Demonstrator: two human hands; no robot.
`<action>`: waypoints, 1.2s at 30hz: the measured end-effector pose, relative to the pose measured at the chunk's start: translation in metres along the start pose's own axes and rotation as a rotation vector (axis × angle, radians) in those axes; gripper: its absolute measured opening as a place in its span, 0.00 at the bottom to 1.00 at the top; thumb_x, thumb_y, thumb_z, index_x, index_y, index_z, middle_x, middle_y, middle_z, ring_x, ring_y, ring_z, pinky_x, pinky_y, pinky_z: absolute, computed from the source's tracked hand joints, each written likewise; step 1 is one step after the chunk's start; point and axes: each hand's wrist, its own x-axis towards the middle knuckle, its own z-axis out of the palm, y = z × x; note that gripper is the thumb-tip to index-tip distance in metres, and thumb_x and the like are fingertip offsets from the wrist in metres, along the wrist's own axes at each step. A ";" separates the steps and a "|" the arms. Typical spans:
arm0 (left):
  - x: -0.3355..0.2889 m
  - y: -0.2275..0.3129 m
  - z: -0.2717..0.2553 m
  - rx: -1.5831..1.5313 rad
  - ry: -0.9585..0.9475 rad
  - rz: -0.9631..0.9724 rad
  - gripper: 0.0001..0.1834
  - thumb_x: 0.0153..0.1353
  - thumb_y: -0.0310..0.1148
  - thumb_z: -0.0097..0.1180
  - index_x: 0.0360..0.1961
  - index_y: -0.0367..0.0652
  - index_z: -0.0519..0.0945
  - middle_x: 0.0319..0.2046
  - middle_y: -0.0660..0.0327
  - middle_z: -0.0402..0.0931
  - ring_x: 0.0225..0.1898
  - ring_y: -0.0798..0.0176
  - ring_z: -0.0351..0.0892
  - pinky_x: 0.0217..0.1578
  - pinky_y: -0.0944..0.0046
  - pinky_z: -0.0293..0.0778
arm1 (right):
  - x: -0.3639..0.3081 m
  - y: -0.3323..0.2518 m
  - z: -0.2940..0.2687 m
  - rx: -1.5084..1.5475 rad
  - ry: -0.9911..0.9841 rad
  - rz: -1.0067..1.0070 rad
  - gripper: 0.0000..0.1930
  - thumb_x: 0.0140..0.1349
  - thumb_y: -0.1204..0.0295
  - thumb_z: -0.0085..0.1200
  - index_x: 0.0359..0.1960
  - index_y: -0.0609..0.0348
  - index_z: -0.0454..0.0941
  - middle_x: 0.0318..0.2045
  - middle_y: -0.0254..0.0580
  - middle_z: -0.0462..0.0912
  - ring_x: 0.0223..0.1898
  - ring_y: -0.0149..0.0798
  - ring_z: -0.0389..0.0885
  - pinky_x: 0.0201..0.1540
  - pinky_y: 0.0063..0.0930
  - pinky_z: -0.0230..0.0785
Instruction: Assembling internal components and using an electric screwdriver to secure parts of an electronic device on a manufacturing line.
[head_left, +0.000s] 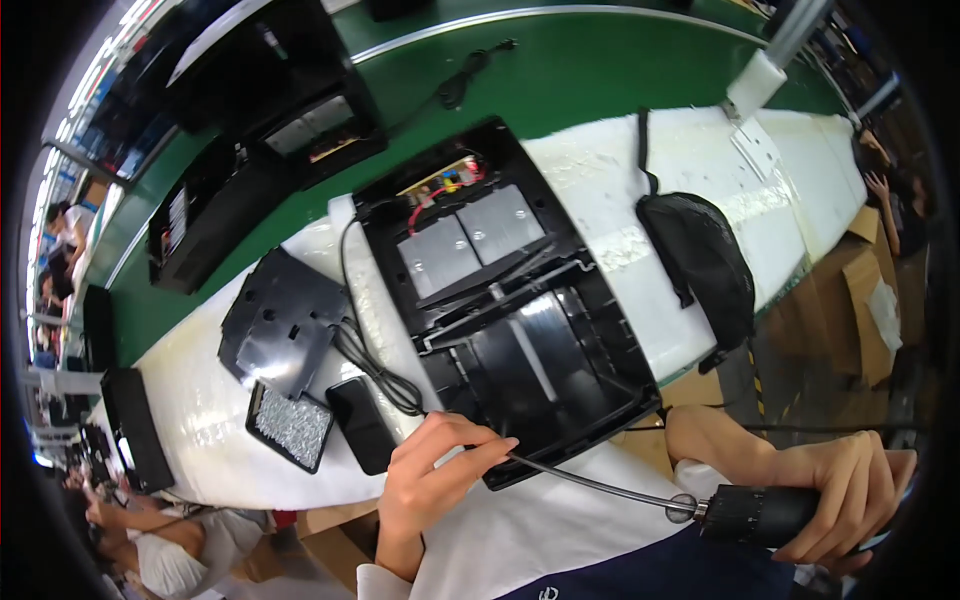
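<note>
My right hand (848,492) is wrapped round the black body of an electric screwdriver (758,514) with a long thin metal shaft (600,484). The shaft runs leftward to my left hand (440,475), whose thumb and finger pinch together at its tip. Whether a screw sits between those fingers is too small to tell. Just beyond lies an open black plastic housing (628,345). Its far half holds two grey metal blocks (470,242) and a small circuit board with red wires (445,188). A coiled black cable (385,375) lies beside the housing.
Left of the housing lie a flat black panel (285,320), a tray of small silvery screws (292,428) and a dark phone (362,425). On the right is a black pouch (700,260). More black housings (215,210) stand on the green belt (420,60). Other people work at the far left.
</note>
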 end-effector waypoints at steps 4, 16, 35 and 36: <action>0.017 0.003 0.009 -0.025 -0.118 0.068 0.18 0.40 0.26 0.70 0.38 0.40 0.85 0.34 0.61 0.80 0.36 0.59 0.79 0.37 0.61 0.74 | 0.018 -0.002 -0.004 -0.111 -0.077 0.056 0.10 0.50 0.88 0.52 0.25 0.63 0.64 0.12 0.48 0.75 0.08 0.40 0.75 0.06 0.36 0.74; 0.028 0.016 0.036 0.194 -0.518 0.050 0.23 0.49 0.41 0.66 0.45 0.41 0.83 0.41 0.63 0.84 0.38 0.59 0.81 0.44 0.61 0.71 | 0.041 -0.072 0.021 -0.528 -0.096 0.332 0.09 0.58 0.82 0.51 0.20 0.62 0.75 0.13 0.45 0.78 0.10 0.36 0.77 0.07 0.24 0.70; 0.025 0.015 0.032 0.205 -0.533 -0.001 0.23 0.47 0.36 0.66 0.48 0.45 0.83 0.42 0.67 0.84 0.34 0.66 0.81 0.42 0.66 0.71 | -0.020 0.011 -0.032 -0.740 -0.081 0.839 0.10 0.54 0.84 0.61 0.32 0.71 0.69 0.18 0.53 0.74 0.15 0.45 0.71 0.17 0.36 0.66; 0.023 0.016 0.031 0.218 -0.527 -0.006 0.23 0.47 0.36 0.66 0.48 0.45 0.83 0.42 0.67 0.84 0.34 0.66 0.81 0.42 0.66 0.71 | -0.024 0.010 -0.034 -0.712 -0.109 0.806 0.10 0.54 0.84 0.61 0.32 0.71 0.69 0.18 0.52 0.73 0.15 0.45 0.71 0.17 0.36 0.66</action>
